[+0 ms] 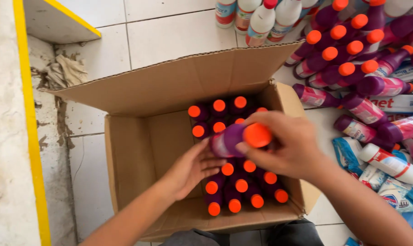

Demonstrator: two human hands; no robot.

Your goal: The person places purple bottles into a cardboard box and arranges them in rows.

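While the left hand (pixel 190 169) lies open under it, the right hand (pixel 288 146) grips the purple bottle (pixel 229 140) above the cardboard box (pixel 138 159)

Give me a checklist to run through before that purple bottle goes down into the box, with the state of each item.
1. Right hand grips the purple bottle at its orange cap: ok.
2. Left hand supports the bottle's lower end: ok.
3. Cardboard box flaps open and out of the way: ok.
4. Free space in the box, bare floor on its left half: ok.
5. Packed bottles standing upright, caps up: ok.
6. Held bottle upright: not ok, it lies tilted.
7. Cap screwed tight: cannot tell.
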